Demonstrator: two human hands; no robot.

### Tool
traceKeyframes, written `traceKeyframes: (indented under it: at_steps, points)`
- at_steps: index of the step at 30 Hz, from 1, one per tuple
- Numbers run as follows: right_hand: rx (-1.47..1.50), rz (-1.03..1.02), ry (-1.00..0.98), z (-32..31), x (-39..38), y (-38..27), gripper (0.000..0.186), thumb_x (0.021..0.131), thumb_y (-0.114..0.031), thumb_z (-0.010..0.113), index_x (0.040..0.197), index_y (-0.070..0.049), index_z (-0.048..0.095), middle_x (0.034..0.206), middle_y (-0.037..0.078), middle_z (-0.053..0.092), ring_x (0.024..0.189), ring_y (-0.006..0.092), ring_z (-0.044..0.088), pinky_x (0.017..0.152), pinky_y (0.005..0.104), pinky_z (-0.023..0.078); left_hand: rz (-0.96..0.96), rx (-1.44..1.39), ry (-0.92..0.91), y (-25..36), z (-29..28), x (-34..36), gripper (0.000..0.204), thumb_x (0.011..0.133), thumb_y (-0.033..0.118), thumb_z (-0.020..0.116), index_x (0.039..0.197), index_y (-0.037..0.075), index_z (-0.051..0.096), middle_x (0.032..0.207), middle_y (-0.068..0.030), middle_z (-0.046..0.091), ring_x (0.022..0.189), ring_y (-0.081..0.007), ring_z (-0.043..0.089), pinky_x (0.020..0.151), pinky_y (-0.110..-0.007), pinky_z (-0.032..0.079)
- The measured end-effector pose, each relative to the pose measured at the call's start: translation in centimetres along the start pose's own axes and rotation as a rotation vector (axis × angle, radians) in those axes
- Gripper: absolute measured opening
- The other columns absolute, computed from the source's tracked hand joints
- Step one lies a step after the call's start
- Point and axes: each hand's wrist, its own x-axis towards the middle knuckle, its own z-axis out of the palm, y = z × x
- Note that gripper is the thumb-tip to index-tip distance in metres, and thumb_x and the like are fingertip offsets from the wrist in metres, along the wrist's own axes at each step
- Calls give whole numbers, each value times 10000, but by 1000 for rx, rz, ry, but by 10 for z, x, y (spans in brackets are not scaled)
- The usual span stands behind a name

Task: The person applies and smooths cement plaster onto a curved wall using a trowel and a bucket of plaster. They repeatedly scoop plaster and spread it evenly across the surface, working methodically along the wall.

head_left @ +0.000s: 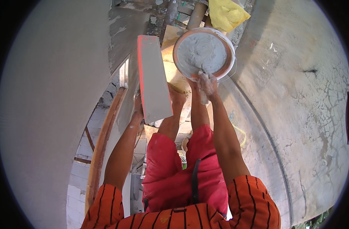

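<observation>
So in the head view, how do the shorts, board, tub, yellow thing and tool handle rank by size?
Largest to smallest, as they look:
1. Shorts
2. Board and tub: too alike to rank
3. Yellow thing
4. Tool handle

Around the brown bowl [228,61] of wet grey mortar [205,47], we see our right hand [209,84] at its near rim, closed round a smeared tool handle [204,100], while to its left our left hand [138,104] holds a long grey board [154,80] with a red edge, the grip partly hidden. Beyond the bowl we find a yellow sack [228,16], and to its right a stained, cracked grey wall [296,87].
</observation>
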Motion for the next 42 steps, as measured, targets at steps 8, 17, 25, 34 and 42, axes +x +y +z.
traceKeyframes:
  at_steps: [8,17,25,34,42]
  points:
    - [-2,-204,-6,-20,-11,17,199,862,-187,619,764,-27,552,564,13,523,449,90,476,415,240,366,37,187,-3,31,49,70,314,943,237,487,1178,31,509,1053,-74,573,925,-155,576,783,-320,500]
    - [57,-212,-53,-43,-81,10,87,851,-99,560,856,-13,553,614,14,543,531,67,496,488,236,386,67,206,13,16,130,89,294,949,229,468,1170,37,503,1058,-65,556,953,-141,551,810,-319,487]
    - [-358,-365,249,41,-176,-20,467,798,-94,638,1194,0,411,880,171,602,729,257,614,690,381,497,71,204,-231,-7,186,45,323,952,252,456,1183,30,497,1059,-82,565,940,-162,566,801,-327,499]
    - [-393,-329,175,28,-211,-37,370,789,-103,625,1095,-5,441,809,152,586,670,266,583,633,373,472,27,192,-422,13,183,41,356,955,278,442,1197,22,490,1060,-101,575,926,-185,583,790,-337,511]
    - [-163,-547,6,-8,-226,-17,347,760,-53,632,1047,-32,439,743,96,604,651,212,602,611,339,488,9,179,-361,27,166,47,386,957,301,430,1210,14,484,1062,-118,584,914,-206,598,781,-346,522]
